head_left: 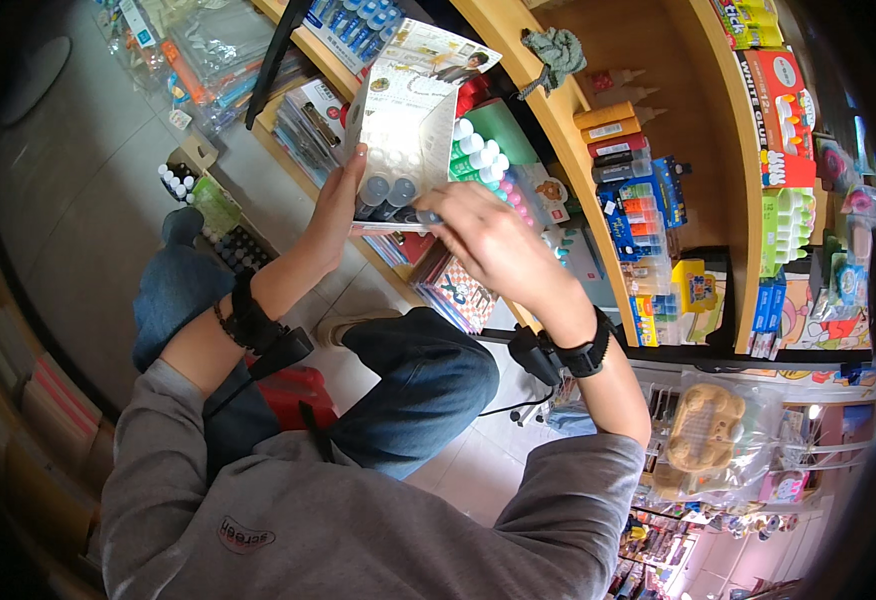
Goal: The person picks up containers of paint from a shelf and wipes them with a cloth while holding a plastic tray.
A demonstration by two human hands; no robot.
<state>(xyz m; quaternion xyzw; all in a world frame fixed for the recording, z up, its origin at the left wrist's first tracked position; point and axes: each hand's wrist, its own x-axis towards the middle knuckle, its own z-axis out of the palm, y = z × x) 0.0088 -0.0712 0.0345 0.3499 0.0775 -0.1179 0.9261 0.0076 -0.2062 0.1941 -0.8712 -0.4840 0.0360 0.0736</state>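
Observation:
My left hand [339,199] grips the left side of an open white cardboard display box [438,112], which is held up before the shelf. Inside stand small bottles with dark grey caps [403,189], bunched at the end of the box nearest me. Paler round tops show behind them in bright glare. My right hand [494,232] reaches in at the near right corner, its thumb and fingertips pinching a dark-capped bottle [428,217]. The lower part of that bottle is hidden by the box.
Green bottles with white caps [477,154] stand behind the box on the wooden shelf [550,142]. Glue sticks and markers [621,154] fill another shelf at right. On the floor at left, an open carton [239,244] holds bottles. Bagged goods [205,52] lie beyond it.

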